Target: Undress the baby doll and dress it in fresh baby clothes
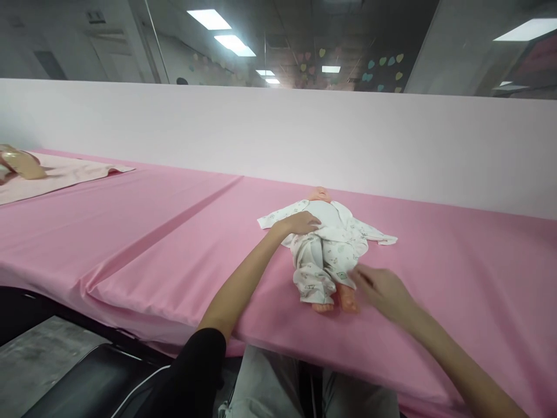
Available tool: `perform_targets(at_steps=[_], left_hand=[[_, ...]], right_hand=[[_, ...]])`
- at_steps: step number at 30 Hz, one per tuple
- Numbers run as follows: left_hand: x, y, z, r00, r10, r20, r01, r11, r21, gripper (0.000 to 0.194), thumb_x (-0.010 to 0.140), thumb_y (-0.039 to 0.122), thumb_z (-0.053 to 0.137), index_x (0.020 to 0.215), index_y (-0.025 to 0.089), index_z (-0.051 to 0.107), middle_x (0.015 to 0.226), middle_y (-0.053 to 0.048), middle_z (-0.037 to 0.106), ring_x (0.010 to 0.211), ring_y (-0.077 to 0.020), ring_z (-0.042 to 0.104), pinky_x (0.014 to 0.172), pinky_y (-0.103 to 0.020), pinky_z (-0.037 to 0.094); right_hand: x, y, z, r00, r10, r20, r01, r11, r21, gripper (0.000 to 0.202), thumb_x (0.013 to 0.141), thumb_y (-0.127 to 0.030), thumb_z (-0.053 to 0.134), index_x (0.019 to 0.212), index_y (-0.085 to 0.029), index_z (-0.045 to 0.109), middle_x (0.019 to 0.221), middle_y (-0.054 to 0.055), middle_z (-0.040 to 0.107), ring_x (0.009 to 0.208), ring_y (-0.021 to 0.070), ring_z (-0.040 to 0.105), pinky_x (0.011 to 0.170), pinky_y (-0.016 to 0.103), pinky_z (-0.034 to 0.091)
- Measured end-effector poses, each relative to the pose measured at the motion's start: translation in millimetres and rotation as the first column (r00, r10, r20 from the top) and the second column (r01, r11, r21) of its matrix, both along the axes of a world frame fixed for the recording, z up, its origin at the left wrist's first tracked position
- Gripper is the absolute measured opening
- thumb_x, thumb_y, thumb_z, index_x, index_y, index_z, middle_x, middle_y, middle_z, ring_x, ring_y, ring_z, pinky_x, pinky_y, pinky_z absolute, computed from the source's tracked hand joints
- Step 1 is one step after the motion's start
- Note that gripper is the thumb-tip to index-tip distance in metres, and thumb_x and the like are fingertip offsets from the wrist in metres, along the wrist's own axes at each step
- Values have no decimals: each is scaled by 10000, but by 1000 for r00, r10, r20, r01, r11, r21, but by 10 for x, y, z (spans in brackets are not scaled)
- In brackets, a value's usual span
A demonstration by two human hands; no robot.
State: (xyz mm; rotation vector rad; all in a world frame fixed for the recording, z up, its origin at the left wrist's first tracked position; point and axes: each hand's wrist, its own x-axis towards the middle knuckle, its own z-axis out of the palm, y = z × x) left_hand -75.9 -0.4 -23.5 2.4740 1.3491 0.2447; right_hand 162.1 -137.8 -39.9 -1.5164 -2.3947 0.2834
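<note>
A baby doll lies on its back, its feet towards me. It wears a white printed long-sleeved top with sleeves spread sideways and matching trousers. My left hand rests on the clothing at the doll's waist, fingers stretched over the cloth. At the lower right, my right hand has its fingertips closed at the edge of one trouser leg, close above a bare foot. The other foot pokes out below its cuff. The doll's hands are not visible.
Pink cloth with creases covers the long table. A low white wall runs behind it, with glass above. At far left, part of another doll lies on a pale mat. A black seat stands at lower left.
</note>
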Motion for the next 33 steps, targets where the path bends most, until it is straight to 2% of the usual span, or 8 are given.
perform_targets(at_steps=[4, 7, 9, 15, 19, 24, 28, 33], left_hand=[[77, -92, 59, 995, -43, -87, 36, 996, -77, 414, 771, 474, 457, 1106, 287, 613, 1352, -62, 424, 1087, -235, 506, 906, -345, 402], [178, -185, 116, 988, -135, -69, 133, 990, -35, 257, 752, 332, 463, 879, 218, 656, 1085, -64, 592, 903, -198, 557, 782, -300, 431], [226, -229, 147, 981, -186, -49, 183, 982, -54, 180, 733, 246, 433, 755, 190, 603, 847, -45, 619, 737, -168, 550, 664, -277, 417], [181, -221, 189, 987, -160, 27, 162, 974, -159, 148, 756, 266, 378, 760, 196, 508, 781, -27, 586, 659, -156, 513, 577, -276, 380], [96, -168, 196, 997, -58, 55, 68, 975, -212, 271, 780, 320, 367, 934, 210, 561, 1020, -34, 608, 857, -173, 558, 697, -274, 435], [3, -195, 284, 996, -83, -7, 76, 942, -326, 399, 756, 405, 443, 1091, 241, 585, 1219, -18, 558, 1069, -186, 513, 829, -247, 431], [-67, -209, 340, 994, -91, -55, 58, 895, -441, 547, 727, 569, 477, 1197, 295, 530, 1178, -30, 581, 963, -189, 560, 755, -249, 458], [-166, -113, 266, 995, -60, 78, 91, 856, -510, 515, 736, 589, 497, 1109, 249, 596, 1167, -26, 595, 1010, -177, 536, 855, -251, 427]], right_hand=[[-83, 643, 128, 978, -123, -167, 152, 972, 179, 272, 871, -389, 391, 737, -183, 509, 696, 25, 583, 654, 161, 522, 602, 253, 327], [-253, 1007, 94, 985, 12, -170, 12, 990, 141, 212, 825, -269, 417, 915, -159, 575, 946, 70, 622, 862, 171, 545, 706, 247, 355], [-369, 1116, 87, 989, 117, -88, -111, 991, 74, 217, 784, -187, 395, 864, -156, 594, 892, 59, 625, 821, 160, 538, 687, 239, 344], [-460, 1223, 230, 966, 258, -24, -258, 946, -195, 151, 699, -153, 389, 638, -155, 527, 608, -2, 504, 578, 116, 415, 539, 229, 279], [-392, 1308, 284, 972, 232, -41, -233, 919, -319, 157, 739, -254, 435, 706, -162, 558, 623, -6, 484, 580, 109, 388, 538, 230, 280], [-243, 1299, 348, 945, 312, -103, -320, 803, -503, 375, 757, -427, 502, 554, -171, 317, 548, -49, 226, 519, 74, 185, 486, 232, 151], [-133, 1260, 432, 925, 317, -207, -379, 761, -526, 474, 732, -518, 563, 554, -168, 299, 576, -51, 211, 540, 72, 178, 495, 226, 159], [-28, 1263, 481, 883, 197, -426, -388, 817, -427, 362, 693, -492, 641, 704, -153, 514, 647, -33, 390, 577, 71, 319, 508, 207, 235]])
